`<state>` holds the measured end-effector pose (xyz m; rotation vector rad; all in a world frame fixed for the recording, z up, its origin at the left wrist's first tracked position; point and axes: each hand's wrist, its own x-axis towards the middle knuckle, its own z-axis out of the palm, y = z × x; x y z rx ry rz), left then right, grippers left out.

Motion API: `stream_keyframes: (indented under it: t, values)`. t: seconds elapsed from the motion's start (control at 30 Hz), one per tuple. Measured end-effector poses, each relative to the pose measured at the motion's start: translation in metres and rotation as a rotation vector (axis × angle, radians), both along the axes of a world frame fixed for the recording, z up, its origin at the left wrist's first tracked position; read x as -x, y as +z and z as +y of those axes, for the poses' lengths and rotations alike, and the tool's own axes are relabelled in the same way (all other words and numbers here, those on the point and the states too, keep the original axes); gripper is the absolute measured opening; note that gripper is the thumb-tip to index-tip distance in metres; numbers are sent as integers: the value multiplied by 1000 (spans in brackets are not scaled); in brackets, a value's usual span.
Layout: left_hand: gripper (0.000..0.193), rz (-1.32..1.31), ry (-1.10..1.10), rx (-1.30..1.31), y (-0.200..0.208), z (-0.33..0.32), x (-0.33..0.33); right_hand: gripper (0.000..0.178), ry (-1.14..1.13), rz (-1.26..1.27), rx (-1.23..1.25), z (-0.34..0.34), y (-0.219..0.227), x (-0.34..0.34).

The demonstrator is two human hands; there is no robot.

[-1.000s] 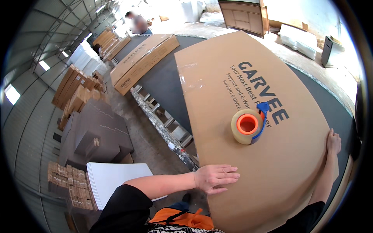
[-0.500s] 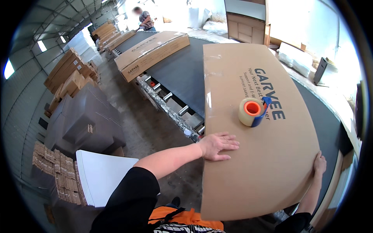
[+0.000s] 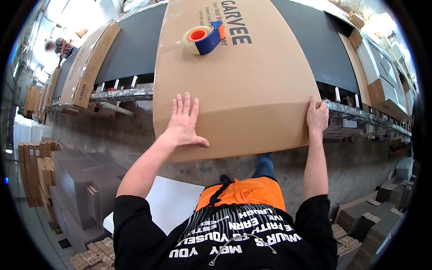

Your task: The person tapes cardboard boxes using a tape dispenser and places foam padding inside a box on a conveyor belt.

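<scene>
A large flat cardboard box lies across the conveyor, its near part sticking out over the edge toward me. My left hand rests palm down on its top near the left side, open with fingers spread. My right hand is closed around the box's right edge near the front corner; part of its fingers is hidden. On the box's top, beyond my left hand, sits a blue tape dispenser with a roll of clear tape on an orange core. Neither hand touches the dispenser.
The dark conveyor belt runs left to right, with metal rollers along its near rail. Another long carton lies on it at left, near a person. White panels and grey-wrapped stacks stand at lower left. An open carton is at right.
My view has turned right and down, so the box faces me more squarely. Both hands stay on the box; the tape dispenser still sits on top.
</scene>
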<state>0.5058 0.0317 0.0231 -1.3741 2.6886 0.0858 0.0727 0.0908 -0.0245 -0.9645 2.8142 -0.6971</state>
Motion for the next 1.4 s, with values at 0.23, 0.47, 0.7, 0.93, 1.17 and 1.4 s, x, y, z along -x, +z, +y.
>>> stream_keyframes:
  t: [0.23, 0.47, 0.7, 0.93, 1.17, 1.4]
  values:
    - [74, 214, -50, 770, -80, 6, 49, 69, -199, -123, 1225, -39, -106, -29]
    - [71, 124, 9, 763, -63, 8, 28, 53, 185, -379, 933, 15, -101, 5]
    - [101, 128, -51, 800, -57, -5, 49, 35, -170, -873, 780, 123, -254, -15]
    - [100, 123, 46, 342, -23, 7, 45, 36, -399, -527, 1091, -36, -67, -30]
    - [92, 109, -391, 199, -7, -47, 213, 25, -66, -277, 1029, -35, -64, -4]
    - [68, 645, -243, -212, -42, -59, 177, 44, 478, -821, 894, -137, 115, -167]
